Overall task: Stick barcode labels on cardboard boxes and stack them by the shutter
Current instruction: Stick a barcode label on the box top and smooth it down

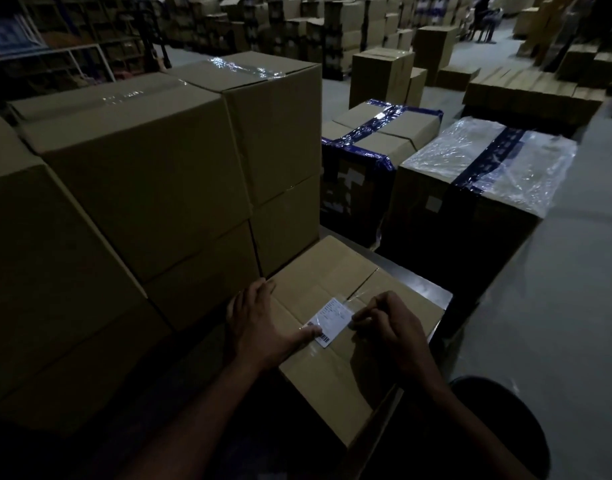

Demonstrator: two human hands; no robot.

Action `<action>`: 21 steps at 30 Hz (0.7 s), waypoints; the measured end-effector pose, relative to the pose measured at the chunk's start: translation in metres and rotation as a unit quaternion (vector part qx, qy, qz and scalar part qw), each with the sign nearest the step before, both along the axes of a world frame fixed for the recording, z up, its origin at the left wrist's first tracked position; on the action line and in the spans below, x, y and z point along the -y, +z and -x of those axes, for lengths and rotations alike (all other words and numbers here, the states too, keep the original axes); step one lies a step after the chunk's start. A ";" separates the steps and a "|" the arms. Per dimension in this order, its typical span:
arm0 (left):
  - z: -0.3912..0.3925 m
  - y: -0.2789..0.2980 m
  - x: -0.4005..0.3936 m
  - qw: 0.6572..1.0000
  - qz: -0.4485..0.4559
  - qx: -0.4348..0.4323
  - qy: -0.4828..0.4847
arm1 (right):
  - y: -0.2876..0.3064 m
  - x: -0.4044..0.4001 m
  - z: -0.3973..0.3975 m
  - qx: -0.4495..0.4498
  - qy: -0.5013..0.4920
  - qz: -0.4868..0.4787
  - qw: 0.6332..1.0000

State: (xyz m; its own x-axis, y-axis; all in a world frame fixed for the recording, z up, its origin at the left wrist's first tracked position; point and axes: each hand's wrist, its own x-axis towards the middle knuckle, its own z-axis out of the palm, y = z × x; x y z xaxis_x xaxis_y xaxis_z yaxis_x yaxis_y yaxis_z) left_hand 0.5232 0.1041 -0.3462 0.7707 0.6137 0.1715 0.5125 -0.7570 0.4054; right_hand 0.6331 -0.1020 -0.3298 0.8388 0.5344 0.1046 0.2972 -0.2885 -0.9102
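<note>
Floor (pixel 557 306) lies open at your 3 o'clock; stacked boxes (pixel 141 188) wall your 9 to 12. Cardboard box (pixel 335 382) sits under both hands, its near edge jutting toward you. Barcode label (pixel 330 322) lies on top between them. Left hand (pixel 259 327) lies flat, thumb pressing the label's left end; right hand (pixel 387 323), fingers curled, pinches its right edge.
</note>
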 end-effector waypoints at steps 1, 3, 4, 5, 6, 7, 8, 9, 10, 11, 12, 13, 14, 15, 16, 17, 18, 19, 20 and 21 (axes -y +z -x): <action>0.000 0.000 0.000 1.000 0.002 0.002 0.000 | 0.000 0.000 0.000 0.007 -0.006 0.003 1.000; 0.000 0.000 -0.001 1.000 0.007 -0.001 0.001 | 0.000 -0.002 -0.001 0.030 -0.012 0.023 0.999; -0.001 0.000 -0.001 1.000 0.007 -0.003 0.001 | 0.001 -0.001 0.000 0.034 -0.013 0.029 0.999; -0.001 0.000 -0.001 1.000 0.008 -0.002 0.002 | 0.001 -0.001 0.000 0.026 -0.011 0.020 0.999; -0.001 0.000 -0.001 1.000 0.008 0.000 0.003 | 0.001 -0.001 0.000 0.020 -0.006 0.014 1.000; -0.001 0.000 -0.002 1.000 0.009 0.002 0.003 | 0.000 -0.001 0.001 0.019 -0.004 0.008 1.000; -0.001 0.000 -0.001 1.000 0.010 0.004 0.001 | -0.001 -0.001 0.001 0.025 -0.008 0.004 1.000; 0.000 0.000 -0.001 1.000 0.009 0.005 0.000 | -0.001 -0.001 0.001 0.032 -0.011 0.004 0.999; 0.000 0.000 -0.001 1.000 0.008 0.004 -0.001 | -0.003 -0.001 0.000 0.038 -0.010 0.005 0.999; 0.000 0.001 -0.001 1.000 0.006 0.002 -0.002 | -0.003 -0.001 -0.001 0.034 -0.011 0.007 0.999; 0.000 0.001 -0.001 1.000 0.004 0.003 -0.003 | -0.005 -0.001 -0.002 0.026 -0.011 0.005 1.000; 0.000 0.002 0.000 1.000 0.003 0.005 -0.002 | -0.005 -0.002 -0.002 0.020 -0.012 0.006 1.000; 0.001 0.002 0.000 1.000 0.003 0.007 -0.002 | -0.005 -0.002 -0.001 0.018 -0.010 0.004 1.000; 0.001 0.002 0.000 1.000 0.005 0.010 -0.002 | -0.004 -0.001 0.000 0.018 -0.011 0.002 1.000; 0.001 0.002 0.001 1.000 0.007 0.011 -0.003 | -0.005 -0.001 -0.001 0.020 -0.009 -0.004 1.000; 0.001 0.002 0.001 1.000 0.007 0.010 -0.003 | -0.004 -0.001 -0.001 0.019 -0.007 -0.002 1.000; 0.001 0.002 0.001 1.000 0.005 0.007 -0.004 | -0.004 -0.001 -0.001 0.015 -0.002 -0.006 1.000; 0.001 0.001 0.001 1.000 0.003 0.005 -0.004 | -0.003 -0.001 -0.001 0.014 0.000 -0.004 1.000; 0.000 0.000 0.000 1.000 0.002 0.005 -0.003 | -0.005 -0.001 -0.002 0.014 0.006 -0.008 1.000; 0.000 0.000 0.000 1.000 0.002 0.007 -0.002 | -0.004 -0.002 -0.002 0.019 0.006 -0.002 1.000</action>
State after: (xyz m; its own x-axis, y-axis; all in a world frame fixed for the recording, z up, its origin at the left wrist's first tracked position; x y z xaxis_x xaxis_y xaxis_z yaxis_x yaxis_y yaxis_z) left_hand 0.5231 0.1038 -0.3461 0.7707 0.6114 0.1796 0.5036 -0.7571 0.4162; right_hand 0.6349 -0.1003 -0.3336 0.8275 0.5439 0.1394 0.3357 -0.2802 -0.8993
